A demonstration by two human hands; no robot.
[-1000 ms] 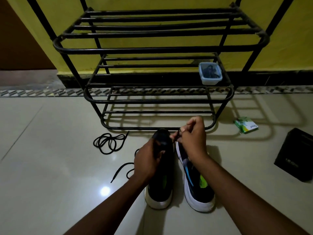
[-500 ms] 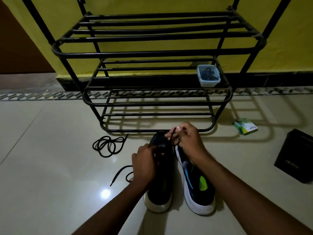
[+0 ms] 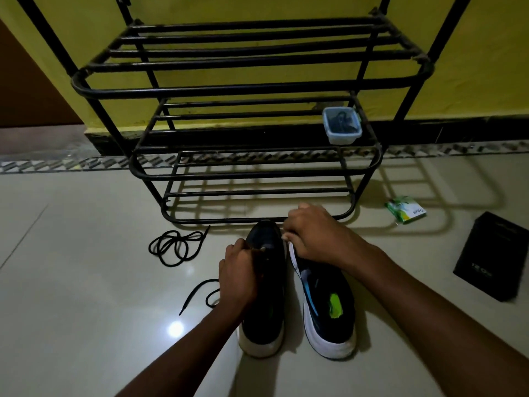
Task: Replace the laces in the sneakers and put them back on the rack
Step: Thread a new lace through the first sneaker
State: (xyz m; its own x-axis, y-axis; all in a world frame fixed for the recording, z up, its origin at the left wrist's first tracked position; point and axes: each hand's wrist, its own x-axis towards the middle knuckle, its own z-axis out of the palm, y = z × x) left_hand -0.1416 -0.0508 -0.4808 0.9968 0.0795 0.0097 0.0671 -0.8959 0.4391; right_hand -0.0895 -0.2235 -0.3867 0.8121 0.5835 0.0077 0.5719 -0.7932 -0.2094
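Your right hand [image 3: 312, 233] has sunk to the toe of the black sneaker [image 3: 266, 305]; it and your left hand [image 3: 239, 275] pinch the lace [image 3: 189, 298], lacing barely begun.

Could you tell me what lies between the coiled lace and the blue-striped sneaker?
The black sneaker, gripped by the left hand, in the head view.

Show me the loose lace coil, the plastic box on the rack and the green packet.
Loose lace coil [image 3: 179, 247], head view, crossing loops.
Plastic box [image 3: 342, 138], head view, front wall.
Green packet [image 3: 406, 214], head view, top face.
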